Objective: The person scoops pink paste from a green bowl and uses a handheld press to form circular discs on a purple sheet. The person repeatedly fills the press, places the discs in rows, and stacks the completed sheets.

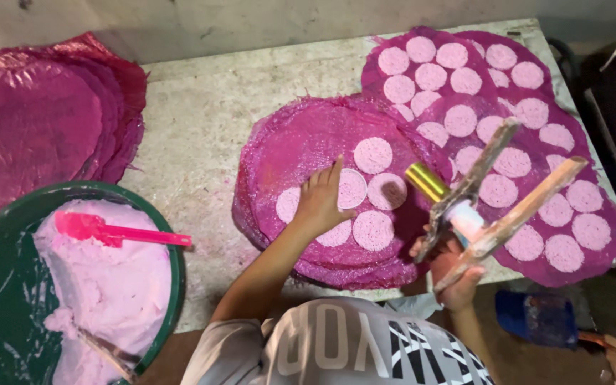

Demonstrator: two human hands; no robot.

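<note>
There is one view only, from a camera worn on the head, looking steeply down and slightly forward over the person's own chest and shirt at the bottom edge. It sits close above the work, so the table (201, 121) fills most of the frame and its far edge meets a wall along the top. The left hand (320, 202) lies near the centre, the right hand (458, 274) lower and to the right, both within arm's reach of the lens. A green bowl (169, 249) is cut off by the lower left corner, and the floor shows at the lower right. No second view shares the scene.
</note>
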